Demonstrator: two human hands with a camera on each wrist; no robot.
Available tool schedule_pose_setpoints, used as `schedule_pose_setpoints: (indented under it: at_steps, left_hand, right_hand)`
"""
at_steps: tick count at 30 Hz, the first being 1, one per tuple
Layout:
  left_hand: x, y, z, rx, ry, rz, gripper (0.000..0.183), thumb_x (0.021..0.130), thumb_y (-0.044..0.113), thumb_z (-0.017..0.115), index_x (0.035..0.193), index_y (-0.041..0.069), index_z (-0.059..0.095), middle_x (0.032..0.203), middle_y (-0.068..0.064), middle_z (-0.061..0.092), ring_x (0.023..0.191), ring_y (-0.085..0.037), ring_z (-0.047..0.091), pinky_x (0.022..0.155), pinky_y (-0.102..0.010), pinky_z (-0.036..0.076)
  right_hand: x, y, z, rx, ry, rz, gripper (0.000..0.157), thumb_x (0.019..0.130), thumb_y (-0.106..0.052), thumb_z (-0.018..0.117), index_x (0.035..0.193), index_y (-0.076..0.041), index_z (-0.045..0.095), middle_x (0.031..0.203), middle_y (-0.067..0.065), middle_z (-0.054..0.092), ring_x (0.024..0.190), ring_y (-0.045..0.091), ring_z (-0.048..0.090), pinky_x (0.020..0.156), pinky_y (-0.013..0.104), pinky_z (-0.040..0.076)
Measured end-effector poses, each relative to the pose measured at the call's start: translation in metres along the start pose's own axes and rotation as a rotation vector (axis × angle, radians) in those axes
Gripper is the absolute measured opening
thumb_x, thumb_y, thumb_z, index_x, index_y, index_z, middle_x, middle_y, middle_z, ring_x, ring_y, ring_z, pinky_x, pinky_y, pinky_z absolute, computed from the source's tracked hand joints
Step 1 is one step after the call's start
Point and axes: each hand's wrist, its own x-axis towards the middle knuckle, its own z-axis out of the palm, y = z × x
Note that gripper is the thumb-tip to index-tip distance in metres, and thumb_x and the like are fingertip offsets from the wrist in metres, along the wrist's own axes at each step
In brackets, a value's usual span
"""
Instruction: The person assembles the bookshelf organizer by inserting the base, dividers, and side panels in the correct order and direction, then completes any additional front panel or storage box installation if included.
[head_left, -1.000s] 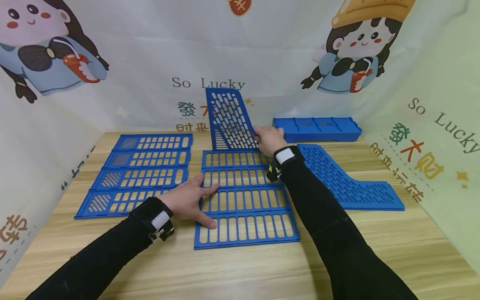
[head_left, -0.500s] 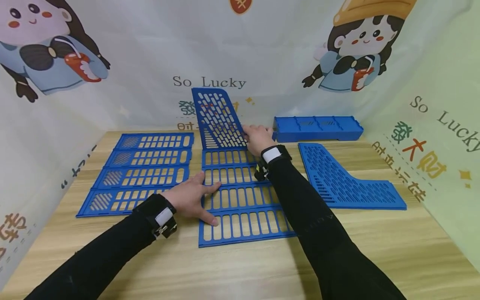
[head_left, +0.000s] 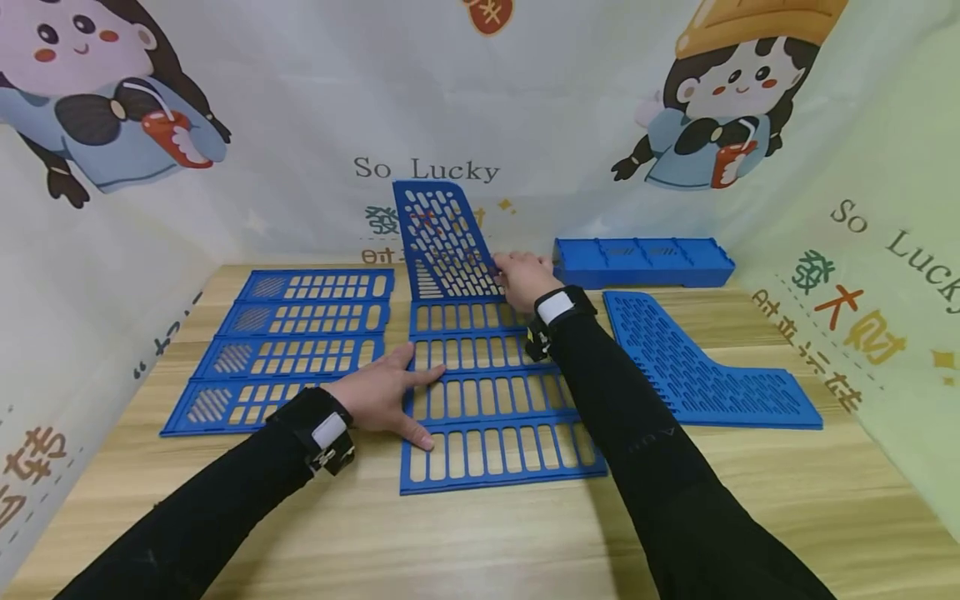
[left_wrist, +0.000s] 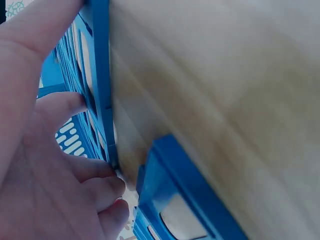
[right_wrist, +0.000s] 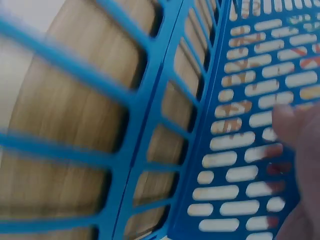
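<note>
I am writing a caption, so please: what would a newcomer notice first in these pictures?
Probably the upright blue panel, pinched by the right hand at the far end of the slotted grid. The left hand touches its left edge. Next, two cartoon figures, upper left and right on the backdrop.

It looked like a makeshift, screened-off work spot, home or workshop unclear: cloth [head_left: 300, 117] printed with cartoon figures [head_left: 135, 158] and lettering [head_left: 427, 170] hung along the wood-grain table's [head_left: 375, 550] left, far and right sides.
</note>
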Motion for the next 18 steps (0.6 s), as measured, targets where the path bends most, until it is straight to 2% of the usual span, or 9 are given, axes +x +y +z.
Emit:
schedule_pose_setpoints:
  at_steps: [4, 7, 9, 12, 15, 18]
  left_hand:
    - [0.000, -0.004, -0.001, -0.008, -0.005, 0.015, 0.110, 0.084, 0.061, 0.091, 0.172, 0.021, 0.039, 0.180, -0.036, 0.008, 0.168, -0.056, 0.013, 0.133, -0.072, 0.025]
    - [0.000, -0.007, 0.001, -0.022, 0.005, 0.031, 0.110, 0.084, 0.062, 0.090, 0.172, 0.022, 0.038, 0.181, -0.035, 0.008, 0.168, -0.056, 0.014, 0.132, -0.073, 0.026]
    - [-0.001, -0.009, 0.002, -0.027, 0.016, 0.039, 0.109, 0.085, 0.063, 0.090, 0.172, 0.022, 0.038, 0.181, -0.035, 0.008, 0.167, -0.057, 0.014, 0.131, -0.074, 0.026]
    - [-0.001, -0.012, 0.003, -0.033, 0.028, 0.039, 0.110, 0.084, 0.063, 0.090, 0.172, 0.021, 0.039, 0.181, -0.035, 0.008, 0.167, -0.058, 0.015, 0.130, -0.075, 0.026]
    - [0.001, -0.014, 0.005, -0.031, 0.027, 0.036, 0.111, 0.083, 0.065, 0.090, 0.172, 0.022, 0.039, 0.181, -0.034, 0.008, 0.166, -0.059, 0.015, 0.130, -0.075, 0.026]
    - [0.004, -0.017, 0.007, -0.036, 0.020, 0.034, 0.111, 0.083, 0.066, 0.089, 0.172, 0.023, 0.038, 0.181, -0.033, 0.007, 0.167, -0.058, 0.014, 0.131, -0.075, 0.025]
  right_hand:
    - [-0.015, 0.018, -0.010, 0.159, 0.107, 0.033, 0.057, 0.116, -0.031, 0.057, 0.166, -0.011, 0.040, 0.172, 0.022, 0.033, 0.163, 0.042, 0.031, 0.135, 0.063, 0.020]
    - [-0.037, 0.037, -0.026, 0.194, 0.185, 0.060, 0.060, 0.115, -0.028, 0.057, 0.166, -0.006, 0.037, 0.172, 0.026, 0.031, 0.163, 0.045, 0.027, 0.134, 0.065, 0.020]
    - [-0.055, 0.051, -0.036, 0.182, 0.185, 0.067, 0.059, 0.114, -0.025, 0.057, 0.165, -0.003, 0.038, 0.170, 0.028, 0.034, 0.162, 0.046, 0.028, 0.133, 0.067, 0.022]
    - [-0.086, 0.074, -0.047, 0.131, 0.121, 0.082, 0.056, 0.114, -0.022, 0.058, 0.162, 0.000, 0.042, 0.165, 0.030, 0.041, 0.158, 0.048, 0.035, 0.131, 0.067, 0.028]
    - [-0.120, 0.098, -0.057, 0.064, -0.003, 0.126, 0.057, 0.113, -0.027, 0.060, 0.159, 0.005, 0.045, 0.158, 0.032, 0.048, 0.151, 0.050, 0.043, 0.125, 0.067, 0.038]
    - [-0.152, 0.119, -0.063, -0.002, -0.121, 0.202, 0.070, 0.111, -0.039, 0.066, 0.157, 0.009, 0.046, 0.157, 0.038, 0.048, 0.145, 0.055, 0.049, 0.118, 0.069, 0.046]
